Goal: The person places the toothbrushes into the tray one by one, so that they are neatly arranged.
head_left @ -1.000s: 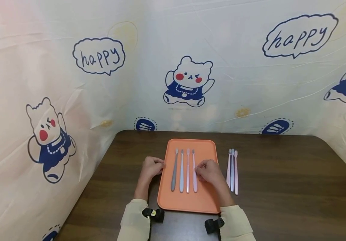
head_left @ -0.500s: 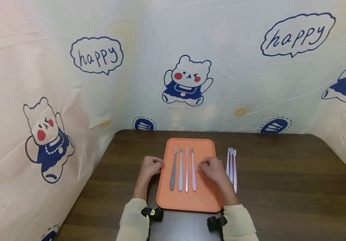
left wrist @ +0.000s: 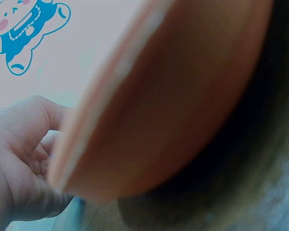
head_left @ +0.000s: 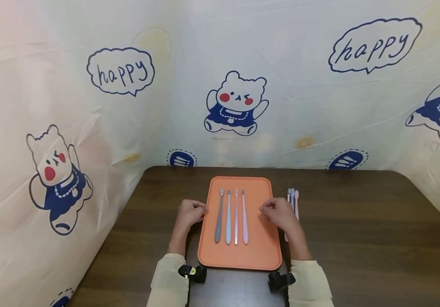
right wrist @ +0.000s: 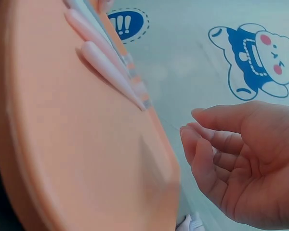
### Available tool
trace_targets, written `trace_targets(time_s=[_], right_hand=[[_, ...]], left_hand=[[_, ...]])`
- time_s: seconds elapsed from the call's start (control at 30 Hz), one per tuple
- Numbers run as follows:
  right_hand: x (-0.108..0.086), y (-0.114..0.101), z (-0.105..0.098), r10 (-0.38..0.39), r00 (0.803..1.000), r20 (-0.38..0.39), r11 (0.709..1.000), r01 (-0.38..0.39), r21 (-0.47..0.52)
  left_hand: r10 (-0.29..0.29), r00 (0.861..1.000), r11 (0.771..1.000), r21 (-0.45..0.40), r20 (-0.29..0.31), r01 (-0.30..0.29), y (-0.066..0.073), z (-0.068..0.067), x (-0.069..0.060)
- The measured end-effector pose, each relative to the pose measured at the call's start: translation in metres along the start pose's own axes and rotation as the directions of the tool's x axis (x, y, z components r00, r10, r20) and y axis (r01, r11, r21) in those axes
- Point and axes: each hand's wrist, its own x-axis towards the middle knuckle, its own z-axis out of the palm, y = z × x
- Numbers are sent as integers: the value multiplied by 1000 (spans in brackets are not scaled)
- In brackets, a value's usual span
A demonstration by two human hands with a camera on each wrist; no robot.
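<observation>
An orange tray (head_left: 260, 253) lies on the table, bearing a row of several toothbrushes: a grey toothbrush (head_left: 218, 221), a light blue toothbrush (head_left: 228, 224), a pink toothbrush (head_left: 236, 224) and a lilac-pink toothbrush (head_left: 245, 226). My left hand (head_left: 189, 213) grips the tray's left rim; in the left wrist view the tray edge hides its fingertips. Over the tray's right side, my right hand (head_left: 283, 213) holds nothing, its fingers loosely bent with a gap below the thumb in the right wrist view. Partly behind that hand lie more toothbrushes (head_left: 297, 202), off the tray.
The dark wooden table (head_left: 365, 230) stretches out to the right of the loose toothbrushes. A pale printed curtain (head_left: 296, 98) with bears and lettering encloses it at the back and sides. A black wrist camera (head_left: 281, 280) sits on the right sleeve.
My right hand has left the lilac-pink toothbrush and moved right, away from the row, now covering part of the loose toothbrushes. The left hand has stayed at the tray rim.
</observation>
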Motion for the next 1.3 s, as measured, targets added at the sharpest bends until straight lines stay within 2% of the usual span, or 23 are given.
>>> trace_targets(time_s=[0.13, 0.47, 0.8, 1.3], right_hand=[[1, -2, -1, -10, 1000, 5, 1000, 10, 1], [1, 2, -8, 36, 999, 6, 999, -36, 6], [-1, 6, -15, 47, 999, 9, 999, -48, 10], [-2, 19, -36, 84, 996, -6, 996, -84, 16]], left_hand=[[9, 1000, 1000, -6, -8, -9, 0, -2, 1], [-10, 1000, 1000, 23, 0, 10, 5, -1, 2], [-19, 1000, 1000, 16, -5, 19, 2, 2, 3], [1, 1000, 1000, 5, 4, -1, 1, 1, 0]])
